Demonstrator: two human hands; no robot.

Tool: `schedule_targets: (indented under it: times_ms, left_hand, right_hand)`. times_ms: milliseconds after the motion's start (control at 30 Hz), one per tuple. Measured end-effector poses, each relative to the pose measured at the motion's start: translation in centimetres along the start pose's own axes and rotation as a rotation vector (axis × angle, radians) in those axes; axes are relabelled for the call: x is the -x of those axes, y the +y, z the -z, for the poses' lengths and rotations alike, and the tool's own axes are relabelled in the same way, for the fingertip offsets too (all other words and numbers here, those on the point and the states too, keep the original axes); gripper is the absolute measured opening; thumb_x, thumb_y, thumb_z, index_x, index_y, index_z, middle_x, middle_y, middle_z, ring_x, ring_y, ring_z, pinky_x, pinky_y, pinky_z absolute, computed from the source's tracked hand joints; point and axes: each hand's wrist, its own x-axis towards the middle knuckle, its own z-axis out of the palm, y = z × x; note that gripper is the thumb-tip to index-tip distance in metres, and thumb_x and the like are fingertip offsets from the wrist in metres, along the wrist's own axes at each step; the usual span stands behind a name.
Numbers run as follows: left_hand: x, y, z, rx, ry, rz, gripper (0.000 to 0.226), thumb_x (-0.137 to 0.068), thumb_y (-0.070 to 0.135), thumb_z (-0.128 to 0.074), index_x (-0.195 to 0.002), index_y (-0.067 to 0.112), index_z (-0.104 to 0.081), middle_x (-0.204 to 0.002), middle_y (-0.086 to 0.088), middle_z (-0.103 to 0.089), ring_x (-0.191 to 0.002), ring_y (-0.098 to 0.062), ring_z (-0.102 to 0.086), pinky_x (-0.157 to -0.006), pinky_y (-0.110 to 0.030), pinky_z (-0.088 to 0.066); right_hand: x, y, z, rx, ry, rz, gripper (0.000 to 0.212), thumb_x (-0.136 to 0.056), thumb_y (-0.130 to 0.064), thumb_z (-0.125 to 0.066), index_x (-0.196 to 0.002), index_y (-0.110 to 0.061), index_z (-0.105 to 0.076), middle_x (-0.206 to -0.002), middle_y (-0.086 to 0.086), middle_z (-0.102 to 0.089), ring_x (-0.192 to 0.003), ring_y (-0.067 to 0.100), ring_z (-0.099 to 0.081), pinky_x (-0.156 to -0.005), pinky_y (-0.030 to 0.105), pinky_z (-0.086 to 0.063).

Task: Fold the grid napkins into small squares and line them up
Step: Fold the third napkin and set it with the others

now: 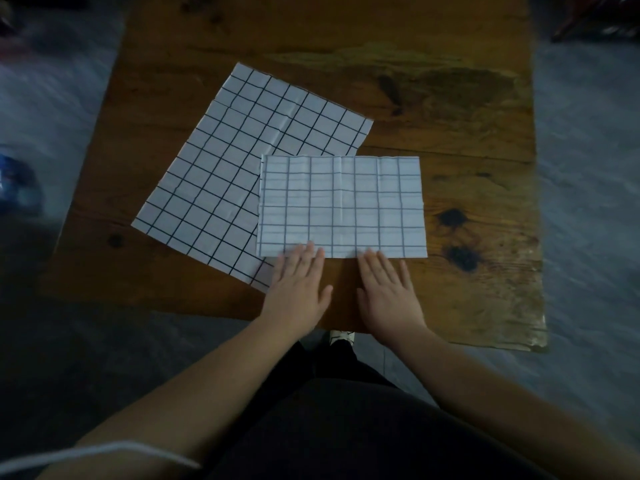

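Worn wooden desk [450, 98], dark knots and stains, pale scuffed patch beyond and right of the right hand [388, 292]. Grey floor [588, 168] all round; blurred blue object [17, 185] far left of the left hand [298, 289], too smeared to identify. Both hands lie flat, fingers straight, gripping nothing, fingertips pressing the near edge of the folded grid napkin [343, 206], which lies just ahead of them. Unfolded grid napkin [242, 150] sits skewed ahead-left of the left hand, partly under the folded one, its near corner beside that hand.
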Motion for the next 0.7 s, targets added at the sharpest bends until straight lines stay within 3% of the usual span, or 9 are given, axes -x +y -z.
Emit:
schedule_targets:
  times_ms: [167,300,400,600,700]
  left_hand:
    - [-1.4,2.5,-1.8,-0.055,-0.055,-0.037,0.07,-0.105,0.05,-0.024,-0.161,0.018,0.003,-0.17,-0.003,0.007,-0.155,-0.019,0.014,-0.125,-0.05,0.003]
    - [-0.8,-0.3,-1.8,-0.076,-0.04,-0.038,0.066,-0.105,0.055,-0.015,-0.161,0.025,0.005,-0.168,0.002,0.01,-0.154,-0.017,0.016,-0.125,-0.051,0.003]
    - [0.3,-3.8,-1.2,-0.062,-0.047,0.018,0.064,-0.106,0.054,-0.013,-0.159,0.027,0.011,-0.164,0.002,0.017,-0.151,-0.019,0.02,-0.125,-0.051,0.005]
    - [1.7,-7.5,-1.1,-0.069,-0.043,0.095,0.066,-0.106,0.053,-0.014,-0.16,0.023,0.008,-0.168,-0.003,0.008,-0.153,-0.021,0.015,-0.125,-0.052,0.001]
    - [1.5,-6.1,-0.3,-0.012,-0.028,0.16,0.069,-0.105,0.052,-0.02,-0.161,0.019,0.004,-0.169,-0.007,0.005,-0.154,-0.024,0.013,-0.125,-0.049,0.005]
  right_hand:
    - [-1.4,-1.7,-0.7,0.038,-0.075,0.111,0.079,-0.088,-0.049,0.003,-0.162,-0.022,0.005,-0.167,-0.005,0.013,-0.153,0.013,0.018,-0.125,0.047,0.01]
    - [-1.2,0.5,-0.6,0.057,-0.028,0.09,0.071,-0.097,-0.047,-0.004,-0.163,-0.022,-0.004,-0.17,-0.005,-0.001,-0.155,0.011,0.008,-0.126,0.046,0.005]
    - [-0.4,3.3,-0.3,0.06,-0.024,-0.013,0.064,-0.104,-0.046,-0.013,-0.162,-0.025,0.004,-0.168,-0.008,0.008,-0.154,0.011,0.012,-0.126,0.046,0.005]
    - [1.2,7.0,0.3,0.024,0.006,-0.14,0.064,-0.107,-0.041,-0.022,-0.163,-0.021,0.001,-0.17,-0.005,0.004,-0.154,0.01,0.011,-0.126,0.04,0.007]
    - [1.0,6.4,0.8,-0.02,0.04,-0.159,0.061,-0.107,-0.038,-0.026,-0.163,-0.018,-0.011,-0.17,-0.001,-0.01,-0.156,0.014,-0.001,-0.127,0.043,0.002]
